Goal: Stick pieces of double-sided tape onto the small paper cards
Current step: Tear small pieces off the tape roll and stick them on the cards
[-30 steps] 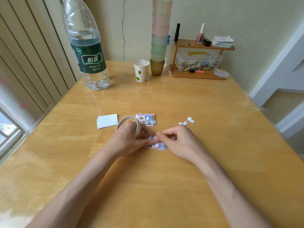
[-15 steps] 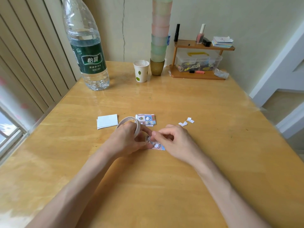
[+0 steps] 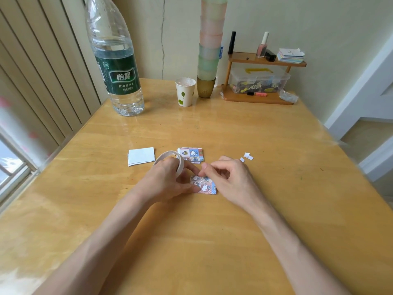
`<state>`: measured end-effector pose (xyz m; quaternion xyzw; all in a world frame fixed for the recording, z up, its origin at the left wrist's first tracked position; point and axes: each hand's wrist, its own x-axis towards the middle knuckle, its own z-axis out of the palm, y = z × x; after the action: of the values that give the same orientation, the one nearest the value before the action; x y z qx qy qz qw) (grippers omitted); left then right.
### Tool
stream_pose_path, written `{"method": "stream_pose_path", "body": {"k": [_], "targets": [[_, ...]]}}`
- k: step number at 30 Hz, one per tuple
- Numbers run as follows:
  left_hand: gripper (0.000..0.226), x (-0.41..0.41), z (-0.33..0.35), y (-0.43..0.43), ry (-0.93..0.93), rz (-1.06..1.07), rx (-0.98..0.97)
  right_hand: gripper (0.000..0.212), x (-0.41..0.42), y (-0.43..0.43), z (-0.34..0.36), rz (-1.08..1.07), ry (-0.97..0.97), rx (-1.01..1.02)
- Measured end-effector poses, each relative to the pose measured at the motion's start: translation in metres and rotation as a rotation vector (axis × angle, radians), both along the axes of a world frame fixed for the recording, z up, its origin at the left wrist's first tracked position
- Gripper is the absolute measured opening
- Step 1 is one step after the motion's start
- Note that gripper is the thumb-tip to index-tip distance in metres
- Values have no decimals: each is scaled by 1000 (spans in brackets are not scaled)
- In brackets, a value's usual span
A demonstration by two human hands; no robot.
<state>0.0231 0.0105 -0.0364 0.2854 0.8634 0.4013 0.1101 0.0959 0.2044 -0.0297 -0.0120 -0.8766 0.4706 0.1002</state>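
Left hand grips white tape ring; right hand pinches over glossy patterned card.

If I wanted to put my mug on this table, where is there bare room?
Bare wood between the water bottle and the white paper stack, and right of the paper scraps. It is crowded around both hands, the tape roll and patterned cards, and along the shelf.

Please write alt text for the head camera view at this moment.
Two bare hands meet over a small patterned paper card on a wooden table: the left hand holds a white roll of double-sided tape, and the right hand pinches at it. Beyond lie a patterned card stack, white paper sheets and a large water bottle.
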Motion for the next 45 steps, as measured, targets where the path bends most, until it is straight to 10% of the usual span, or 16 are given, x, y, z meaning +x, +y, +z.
{"method": "stream_pose_path", "body": {"k": [45], "targets": [[22,2,1,0,-12,13,-15,36,-3,6,-9,0,-1,67]]}}
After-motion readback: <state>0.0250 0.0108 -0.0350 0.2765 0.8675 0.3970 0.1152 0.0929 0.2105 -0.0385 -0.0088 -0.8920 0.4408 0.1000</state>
